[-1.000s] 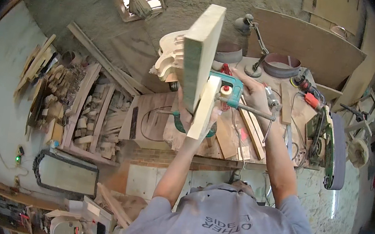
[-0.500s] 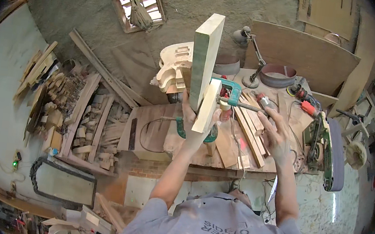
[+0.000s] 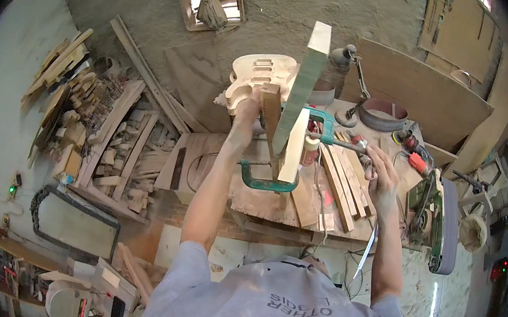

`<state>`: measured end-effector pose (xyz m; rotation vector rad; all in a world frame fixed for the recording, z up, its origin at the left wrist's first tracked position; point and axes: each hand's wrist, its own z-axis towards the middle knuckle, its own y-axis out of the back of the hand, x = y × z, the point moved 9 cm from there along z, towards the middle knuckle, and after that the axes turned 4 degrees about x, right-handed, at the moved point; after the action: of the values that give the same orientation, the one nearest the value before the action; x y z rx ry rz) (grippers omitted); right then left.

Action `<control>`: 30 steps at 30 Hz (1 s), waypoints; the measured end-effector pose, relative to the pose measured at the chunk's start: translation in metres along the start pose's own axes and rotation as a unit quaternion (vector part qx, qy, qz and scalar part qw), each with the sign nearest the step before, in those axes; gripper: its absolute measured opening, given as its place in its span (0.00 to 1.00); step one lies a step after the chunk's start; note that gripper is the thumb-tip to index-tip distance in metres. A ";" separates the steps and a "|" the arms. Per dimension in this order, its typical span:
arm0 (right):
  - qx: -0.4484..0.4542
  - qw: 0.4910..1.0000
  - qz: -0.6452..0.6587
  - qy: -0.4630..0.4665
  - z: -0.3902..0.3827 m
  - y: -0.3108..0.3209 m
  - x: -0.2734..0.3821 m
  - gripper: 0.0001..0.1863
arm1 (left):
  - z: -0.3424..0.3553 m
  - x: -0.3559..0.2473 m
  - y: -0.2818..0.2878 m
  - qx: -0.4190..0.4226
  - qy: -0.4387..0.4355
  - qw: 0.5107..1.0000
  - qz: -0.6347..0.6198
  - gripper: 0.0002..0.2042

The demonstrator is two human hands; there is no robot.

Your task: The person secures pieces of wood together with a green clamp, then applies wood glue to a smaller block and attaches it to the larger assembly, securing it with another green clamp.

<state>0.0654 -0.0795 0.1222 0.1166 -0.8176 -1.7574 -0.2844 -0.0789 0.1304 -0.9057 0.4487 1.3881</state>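
Note:
My left hand [image 3: 250, 105] grips a short brown wooden block [image 3: 269, 115] pressed against a tall upright board [image 3: 304, 80] and a pale board [image 3: 294, 149]. A green C-clamp [image 3: 262, 182] bites the boards low down. A teal clamp [image 3: 324, 122] holds them higher up. My right hand [image 3: 380, 173] is closed on the teal clamp's metal screw handle [image 3: 350, 146], to the right of the boards. The stack stands on a worn wooden workbench [image 3: 249, 200].
A pale guitar-shaped wooden body [image 3: 257, 74] stands behind the boards. Wooden strips [image 3: 339, 181] lie on the bench beside a desk lamp [image 3: 347, 56]. Offcuts [image 3: 112, 136] are piled at the left, and a green machine [image 3: 441, 223] stands at the right.
My left hand has slid higher up the clamped boards. My right hand has dropped a little and now sits at the teal clamp's screw handle.

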 end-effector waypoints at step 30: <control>0.072 0.982 -0.022 -0.173 0.070 0.010 0.004 0.21 | 0.005 0.120 0.062 0.028 0.142 0.983 -0.112 0.37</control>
<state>0.0394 -0.0514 0.1820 -0.0790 -1.2009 -1.7840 -0.3243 -0.0021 0.0262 -1.0782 0.5799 1.0396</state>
